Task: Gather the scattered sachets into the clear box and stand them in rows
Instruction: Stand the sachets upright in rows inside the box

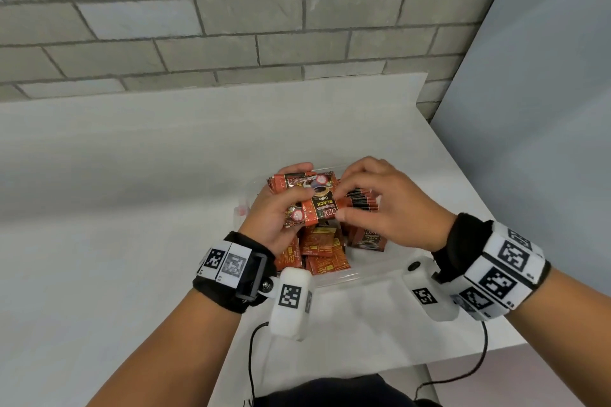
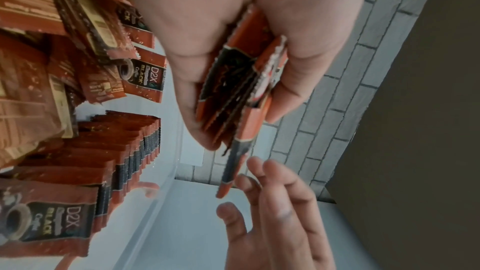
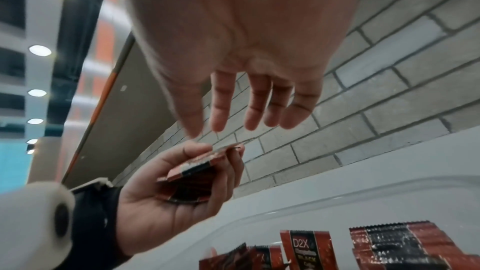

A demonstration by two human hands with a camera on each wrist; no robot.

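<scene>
My left hand (image 1: 281, 208) grips a stack of orange and black coffee sachets (image 1: 317, 205) above the clear box (image 1: 363, 274). One sachet sticks out of the stack (image 2: 233, 93) toward my right hand. My right hand (image 1: 350, 200) hovers at the stack's right end with relaxed, spread fingers (image 3: 223, 126), holding nothing. From the right wrist, the stack (image 3: 192, 173) lies in the left palm (image 3: 166, 202). Inside the box, a row of sachets (image 2: 124, 151) stands upright on the right side. Several loose sachets (image 1: 320, 248) lie jumbled at the near side.
The box sits on a white table (image 1: 132, 175) against a grey brick wall (image 1: 231, 26). The table's right edge (image 1: 496, 218) runs close beside my right wrist, with a pale panel (image 1: 545, 109) beyond it. Cables hang off the near table edge.
</scene>
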